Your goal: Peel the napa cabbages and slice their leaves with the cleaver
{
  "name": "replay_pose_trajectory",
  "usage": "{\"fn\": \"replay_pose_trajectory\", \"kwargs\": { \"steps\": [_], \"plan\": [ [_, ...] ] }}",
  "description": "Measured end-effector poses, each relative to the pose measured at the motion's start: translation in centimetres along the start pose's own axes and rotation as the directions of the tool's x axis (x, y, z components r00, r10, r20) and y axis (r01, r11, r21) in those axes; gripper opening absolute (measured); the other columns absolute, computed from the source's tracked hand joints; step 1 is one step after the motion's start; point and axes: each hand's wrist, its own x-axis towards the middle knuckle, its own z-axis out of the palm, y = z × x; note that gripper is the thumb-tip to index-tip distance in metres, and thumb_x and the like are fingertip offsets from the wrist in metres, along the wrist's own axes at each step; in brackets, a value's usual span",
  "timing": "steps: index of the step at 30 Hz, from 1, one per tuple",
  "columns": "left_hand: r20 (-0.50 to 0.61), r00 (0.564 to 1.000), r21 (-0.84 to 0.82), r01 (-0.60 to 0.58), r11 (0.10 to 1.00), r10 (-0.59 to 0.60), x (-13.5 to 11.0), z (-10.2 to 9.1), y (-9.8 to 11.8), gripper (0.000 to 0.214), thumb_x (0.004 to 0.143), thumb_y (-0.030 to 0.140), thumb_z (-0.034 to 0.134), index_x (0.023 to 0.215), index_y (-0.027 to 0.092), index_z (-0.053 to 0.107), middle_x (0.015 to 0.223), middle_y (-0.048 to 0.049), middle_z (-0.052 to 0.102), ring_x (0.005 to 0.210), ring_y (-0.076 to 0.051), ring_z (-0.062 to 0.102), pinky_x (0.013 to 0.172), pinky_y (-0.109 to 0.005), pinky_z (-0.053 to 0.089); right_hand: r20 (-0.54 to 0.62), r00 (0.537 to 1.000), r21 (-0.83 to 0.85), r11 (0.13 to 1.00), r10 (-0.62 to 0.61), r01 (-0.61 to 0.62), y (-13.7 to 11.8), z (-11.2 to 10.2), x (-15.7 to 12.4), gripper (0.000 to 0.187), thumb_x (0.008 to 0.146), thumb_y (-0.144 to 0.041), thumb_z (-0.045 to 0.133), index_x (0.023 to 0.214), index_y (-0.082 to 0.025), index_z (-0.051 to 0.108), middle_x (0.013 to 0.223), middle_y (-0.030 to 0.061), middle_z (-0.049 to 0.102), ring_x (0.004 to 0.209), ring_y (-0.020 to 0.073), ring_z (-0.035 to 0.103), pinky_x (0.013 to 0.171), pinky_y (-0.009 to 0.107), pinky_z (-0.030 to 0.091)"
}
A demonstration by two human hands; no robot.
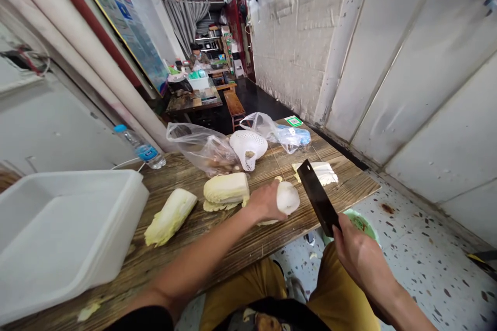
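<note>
My left hand point(267, 200) is closed round a napa cabbage point(288, 197) lying on the wooden table point(233, 232), its pale round base end pointing right. In my right hand point(359, 243) is a dark cleaver point(319, 197), held upright by its handle just right of that cabbage, its blade apart from it. Two more napa cabbages lie to the left: one point(225, 189) beside my left hand and another point(171, 216) farther off. Behind the cleaver rests a pale piece of cabbage point(326, 172), partly hidden by the blade.
White plastic bins point(130, 217) are stacked at the left. Along the back stand a water bottle point(144, 151), clear plastic bags point(209, 151) and a white perforated basket point(248, 147). Below the right edge is a green basin point(361, 222). A person point(197, 57) sits at a far table.
</note>
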Motion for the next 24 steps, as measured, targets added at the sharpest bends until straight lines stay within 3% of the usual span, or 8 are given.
{"fn": "replay_pose_trajectory", "kwargs": {
  "steps": [4, 10, 15, 24],
  "plan": [
    [0.040, 0.999, -0.012, -0.012, 1.000, 0.012, -1.6, 0.4, -1.4, 0.105, 0.051, 0.060, 0.077, 0.140, 0.019, 0.037, 0.123, -0.0127, 0.063, 0.108, -0.035, 0.063, 0.090, -0.042, 0.053, 0.114, 0.993, 0.205, 0.979, -0.018, -0.006, -0.4, -1.4, 0.8, 0.018, 0.097, -0.024, 0.032, 0.090, -0.017, 0.047, 0.055, 0.0000, 0.051, 0.046, 0.0142, 0.049, 0.047, 0.024, 0.026],
    [0.065, 0.998, 0.003, -0.005, 1.000, 0.005, -1.5, 0.7, -1.4, 0.098, 0.053, 0.059, 0.076, 0.134, 0.017, 0.041, 0.122, -0.0145, 0.064, 0.109, -0.035, 0.063, 0.091, -0.043, 0.053, 0.292, 0.956, 0.172, 0.985, -0.038, -0.013, -1.3, -3.6, 2.6, 0.014, 0.094, -0.019, 0.035, 0.091, -0.017, 0.048, 0.055, 0.0025, 0.055, 0.047, 0.0158, 0.053, 0.046, 0.024, 0.022],
    [0.051, 0.999, 0.032, -0.004, 0.999, 0.002, -1.5, 0.9, -1.3, 0.100, 0.054, 0.060, 0.075, 0.136, 0.014, 0.041, 0.122, -0.0170, 0.064, 0.109, -0.035, 0.063, 0.092, -0.041, 0.052, 0.316, 0.942, 0.126, 0.989, -0.109, 0.072, -1.3, -4.1, 2.9, 0.013, 0.092, -0.017, 0.036, 0.093, -0.015, 0.049, 0.052, 0.0001, 0.050, 0.042, 0.0128, 0.047, 0.044, 0.024, 0.017],
    [0.055, 0.998, 0.012, 0.001, 1.000, -0.002, -1.4, 0.8, -1.3, 0.096, 0.053, 0.056, 0.076, 0.132, 0.013, 0.044, 0.118, -0.0165, 0.065, 0.106, -0.034, 0.064, 0.088, -0.040, 0.053, 0.319, 0.936, 0.234, 0.969, -0.148, 0.073, -1.1, -3.8, 2.8, 0.010, 0.092, -0.019, 0.035, 0.092, -0.017, 0.044, 0.056, 0.0005, 0.052, 0.045, 0.0132, 0.048, 0.047, 0.025, 0.021]
  ]
}}
